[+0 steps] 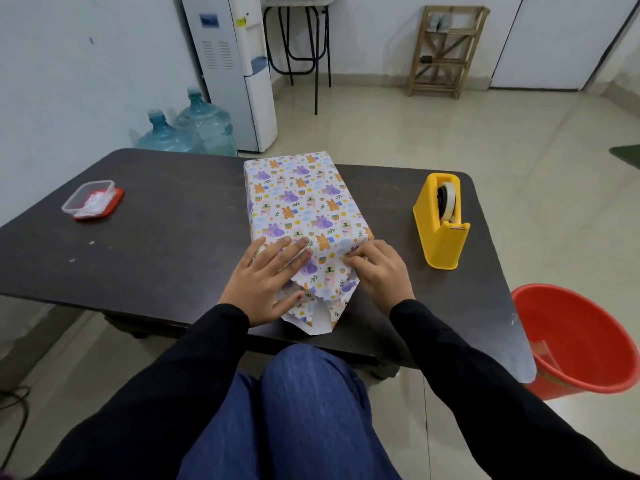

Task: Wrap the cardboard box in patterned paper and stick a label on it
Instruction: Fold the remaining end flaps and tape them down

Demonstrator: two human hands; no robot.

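Pressing my left hand (266, 282) flat on the near flap of patterned paper (323, 289), fingers straight, I pinch the corner fold with my right hand (377, 271). The flap reaches close to the desk (173, 237) edge (little support there), so a hard crease could tear it or skew the cardboard box (301, 199) mid-desk. Open room lies left; the tape dispenser (441, 223) stands near on the right.

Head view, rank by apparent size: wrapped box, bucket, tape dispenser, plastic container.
1. wrapped box
2. bucket: cropped by the frame edge and standing on the floor, so its rank against the box is unsure
3. tape dispenser
4. plastic container
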